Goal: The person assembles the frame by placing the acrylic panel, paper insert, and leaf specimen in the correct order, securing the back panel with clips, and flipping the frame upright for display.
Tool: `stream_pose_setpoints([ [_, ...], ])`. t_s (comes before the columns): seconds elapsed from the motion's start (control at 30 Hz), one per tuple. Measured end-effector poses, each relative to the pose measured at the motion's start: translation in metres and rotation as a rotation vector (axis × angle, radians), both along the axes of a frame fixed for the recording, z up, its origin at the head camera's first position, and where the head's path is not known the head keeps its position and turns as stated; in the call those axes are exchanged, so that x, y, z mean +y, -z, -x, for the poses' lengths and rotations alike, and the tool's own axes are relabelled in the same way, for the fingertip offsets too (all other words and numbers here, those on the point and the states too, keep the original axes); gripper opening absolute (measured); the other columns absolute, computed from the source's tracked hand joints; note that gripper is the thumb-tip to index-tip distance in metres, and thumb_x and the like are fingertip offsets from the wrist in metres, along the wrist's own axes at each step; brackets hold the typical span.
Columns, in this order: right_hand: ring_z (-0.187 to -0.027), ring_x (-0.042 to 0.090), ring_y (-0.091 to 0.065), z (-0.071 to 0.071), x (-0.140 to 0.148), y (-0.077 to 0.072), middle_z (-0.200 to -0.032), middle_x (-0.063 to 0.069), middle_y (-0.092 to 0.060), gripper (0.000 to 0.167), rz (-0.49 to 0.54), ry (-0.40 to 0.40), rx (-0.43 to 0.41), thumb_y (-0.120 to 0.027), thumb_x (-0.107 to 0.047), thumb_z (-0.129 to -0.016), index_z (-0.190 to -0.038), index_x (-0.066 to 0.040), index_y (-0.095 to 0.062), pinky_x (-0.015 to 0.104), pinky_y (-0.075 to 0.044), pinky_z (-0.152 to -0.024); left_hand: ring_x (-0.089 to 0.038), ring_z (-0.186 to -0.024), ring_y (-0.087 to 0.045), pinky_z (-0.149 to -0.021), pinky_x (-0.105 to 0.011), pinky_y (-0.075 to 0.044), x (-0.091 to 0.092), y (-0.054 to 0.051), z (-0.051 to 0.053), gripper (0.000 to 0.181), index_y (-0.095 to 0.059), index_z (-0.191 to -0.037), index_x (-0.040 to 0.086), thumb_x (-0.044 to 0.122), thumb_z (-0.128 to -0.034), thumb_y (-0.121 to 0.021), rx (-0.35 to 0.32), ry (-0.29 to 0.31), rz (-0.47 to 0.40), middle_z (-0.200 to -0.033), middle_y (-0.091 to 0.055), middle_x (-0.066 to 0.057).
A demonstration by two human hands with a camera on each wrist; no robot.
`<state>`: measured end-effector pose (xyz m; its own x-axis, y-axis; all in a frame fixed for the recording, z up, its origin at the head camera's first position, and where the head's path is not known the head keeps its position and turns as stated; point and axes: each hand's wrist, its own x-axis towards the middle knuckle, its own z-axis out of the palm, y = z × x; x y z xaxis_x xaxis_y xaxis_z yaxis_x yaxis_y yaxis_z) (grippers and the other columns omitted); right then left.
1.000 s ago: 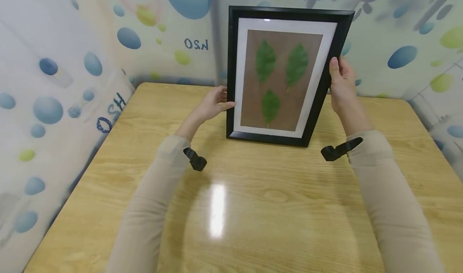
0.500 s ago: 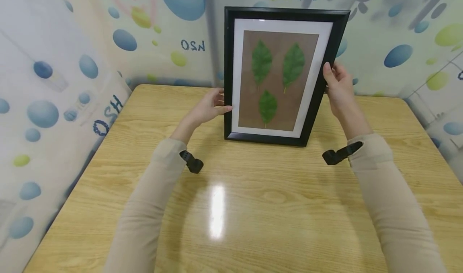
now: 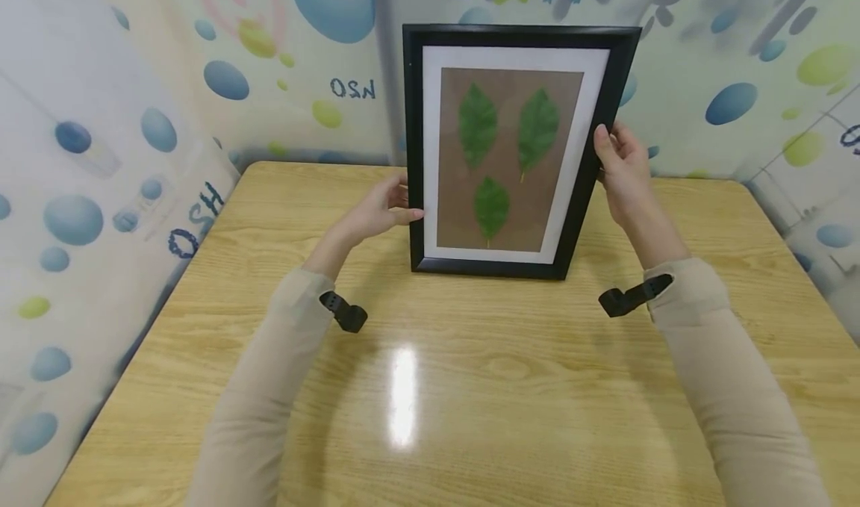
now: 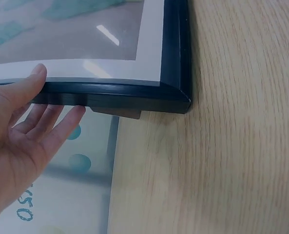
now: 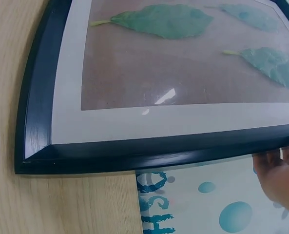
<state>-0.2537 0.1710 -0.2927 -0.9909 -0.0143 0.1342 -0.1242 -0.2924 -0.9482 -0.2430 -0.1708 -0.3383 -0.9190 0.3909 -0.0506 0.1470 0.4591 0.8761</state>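
A black picture frame [image 3: 487,266] stands upright near the back of the wooden table, its lower edge on or close to the tabletop. Behind its glass, inside a white mat [image 3: 510,57], 3 green leaves [image 3: 478,125] lie on a brown backing. My left hand [image 3: 378,210] holds the left side low down, thumb on the front and fingers at the edge. Higher up, the right hand [image 3: 623,165] grips the opposite side with its thumb in front; its other fingers are partly hidden. In the left wrist view, a flat brown piece [image 4: 119,112] sticks out behind the frame.
The wooden table [image 3: 497,387] extends toward me, with a bright reflection [image 3: 403,395] on it. Close behind the frame rises a wall [image 3: 322,59] patterned with blue and green dots. More patterned wall borders the table at left and right. A black strap device sits on each wrist.
The frame has shifted slightly left and toward me, both hands still holding it. The head view has also moved a little. Both grips look much the same.
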Motion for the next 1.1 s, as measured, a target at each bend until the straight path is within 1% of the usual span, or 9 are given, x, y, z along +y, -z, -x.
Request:
stream_pose_setpoints([
  [0.13,-0.084,0.006,-0.057,-0.0022,0.0011,0.0009,-0.095,-0.005,-0.062,0.045,0.010,-0.005,0.010,-0.059,-0.028,-0.085,-0.124,-0.008,-0.049,0.020,-0.048,-0.069,-0.030,-0.113,-0.053,-0.092,-0.041,-0.046,-0.0027,-0.0002,-0.0012,0.047,-0.039,-0.123,0.001,0.012,-0.0849,-0.064,0.000,0.023,0.029,-0.118,-0.054,-0.019],
  [0.23,-0.082,0.006,-0.058,-0.0027,0.0020,0.0016,-0.094,-0.004,-0.062,0.042,0.015,-0.008,0.018,-0.060,-0.029,-0.085,-0.121,-0.009,-0.050,0.020,-0.048,-0.069,-0.031,-0.116,-0.051,-0.095,-0.043,-0.044,-0.0032,-0.0015,-0.0013,0.048,-0.039,-0.123,0.001,0.014,-0.0848,-0.065,-0.008,0.033,0.038,-0.121,-0.052,-0.018],
  [0.33,-0.081,0.007,-0.059,-0.0023,0.0018,0.0021,-0.093,-0.003,-0.063,0.042,0.030,-0.019,0.024,-0.061,-0.028,-0.084,-0.120,-0.009,-0.051,0.020,-0.048,-0.069,-0.030,-0.116,-0.051,-0.095,-0.042,-0.045,-0.0030,-0.0022,-0.0008,0.049,-0.039,-0.126,0.003,0.019,-0.0866,-0.063,-0.020,0.022,0.038,-0.123,-0.051,-0.017],
  [0.53,-0.082,0.007,-0.059,-0.0031,0.0004,0.0038,-0.094,-0.003,-0.063,0.040,0.057,-0.035,0.029,-0.062,-0.027,-0.084,-0.118,-0.009,-0.051,0.021,-0.048,-0.069,-0.026,-0.108,-0.055,-0.091,-0.038,-0.048,-0.0032,-0.0016,-0.0015,0.049,-0.039,-0.128,0.005,0.027,-0.0888,-0.059,-0.045,-0.020,0.041,-0.120,-0.054,-0.016],
  [0.7,-0.080,0.008,-0.059,-0.0028,-0.0006,0.0041,-0.093,-0.002,-0.063,0.037,0.064,-0.048,0.041,-0.063,-0.028,-0.084,-0.115,-0.010,-0.053,0.021,-0.047,-0.071,-0.026,-0.111,-0.053,-0.093,-0.039,-0.048,-0.0043,-0.0019,-0.0006,0.054,-0.037,-0.131,0.005,0.029,-0.0883,-0.059,-0.053,-0.040,0.023,-0.124,-0.051,-0.016],
  [0.8,-0.080,0.008,-0.060,-0.0019,-0.0011,0.0040,-0.092,-0.002,-0.063,0.036,0.076,-0.062,0.045,-0.063,-0.028,-0.083,-0.113,-0.011,-0.053,0.020,-0.047,-0.071,-0.025,-0.112,-0.052,-0.092,-0.039,-0.048,-0.0042,-0.0020,0.0012,0.055,-0.037,-0.132,0.005,0.030,-0.0881,-0.060,-0.055,-0.047,0.003,-0.124,-0.051,-0.015],
  [0.93,-0.079,0.008,-0.060,-0.0017,-0.0012,0.0057,-0.091,-0.002,-0.063,0.034,0.079,-0.079,0.042,-0.063,-0.027,-0.084,-0.112,-0.010,-0.053,0.020,-0.047,-0.070,-0.024,-0.110,-0.052,-0.091,-0.039,-0.048,-0.0042,-0.0013,0.0030,0.055,-0.038,-0.131,0.007,0.033,-0.0875,-0.060,-0.044,-0.048,0.006,-0.123,-0.051,-0.013],
  [1.1,-0.081,0.007,-0.059,-0.0028,0.0002,0.0089,-0.092,-0.003,-0.063,0.035,0.039,-0.091,0.033,-0.062,-0.026,-0.085,-0.114,-0.010,-0.050,0.019,-0.047,-0.072,-0.025,-0.115,-0.050,-0.094,-0.040,-0.047,-0.0048,-0.0026,0.0023,0.059,-0.035,-0.133,0.007,0.035,-0.0873,-0.060,-0.046,-0.045,0.010,-0.127,-0.048,-0.013],
])
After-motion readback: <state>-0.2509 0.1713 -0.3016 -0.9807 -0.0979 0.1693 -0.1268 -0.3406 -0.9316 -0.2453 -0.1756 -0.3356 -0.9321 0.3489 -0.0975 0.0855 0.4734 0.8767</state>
